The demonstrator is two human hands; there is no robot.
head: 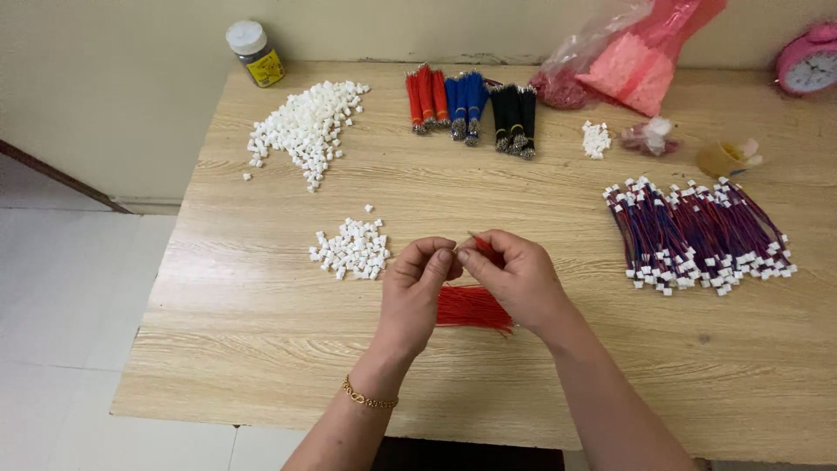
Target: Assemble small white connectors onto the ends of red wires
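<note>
Just right of the small pile of white plugs [351, 249], both hands meet over the counter [261, 349]: the left hand [417, 292] has thumb and fingers pinched together on something tiny, too small to tell, but probably a plug, and the right hand [514, 279] is pinched on a red wire [475, 237] whose tip pokes up between the fingertips. Under the hands, just right of that same pile, lies a loose bundle of red wires [472, 307], waiting. Far right of the pile, a heap of finished leads [697, 235], red and blue with white plugs on, looks like a good stretch of work done. Beyond the pile, toward the wall, sit a larger scatter of plugs [307, 126] and tied bundles of red, blue and black wire [471, 105], so by my reckoning plenty is left. Further right of those, a bag of pink parts [641, 61] and a pink clock [809, 59]; a small jar [255, 52] stands behind the large scatter.
</note>
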